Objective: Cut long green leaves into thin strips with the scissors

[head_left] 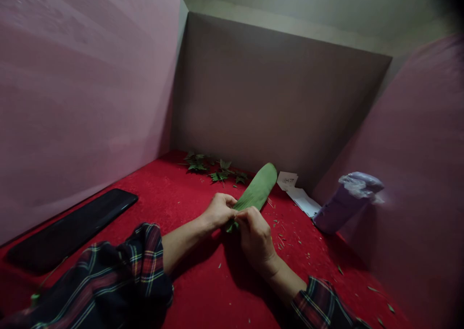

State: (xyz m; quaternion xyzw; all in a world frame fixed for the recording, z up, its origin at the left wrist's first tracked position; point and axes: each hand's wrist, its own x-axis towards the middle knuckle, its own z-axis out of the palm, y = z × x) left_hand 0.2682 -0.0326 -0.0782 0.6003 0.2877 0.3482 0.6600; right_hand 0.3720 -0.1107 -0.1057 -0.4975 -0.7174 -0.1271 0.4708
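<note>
A long, broad green leaf (pixel 259 186) points up and away over the red cloth, its rounded tip at the far end. My left hand (pixel 220 210) is closed on its lower end, thumb and fingers pressed together. Against it, my right hand (pixel 256 237) is closed in a pinch at the same end of the leaf. Whatever lies between the right fingertips is too small and too covered to make out. Just below the hands a small lobed bit of green leaf (pixel 232 227) sticks out, partly hidden by the fingers.
Cut leafy sprigs (pixel 221 172) lie at the back of the red cloth (pixel 195 290). A black phone-like slab (pixel 72 227) is at left. On the right stand a purple plastic-wrapped pack (pixel 337 206) and white papers (pixel 303 201). Leaf scraps are scattered; pink walls enclose three sides.
</note>
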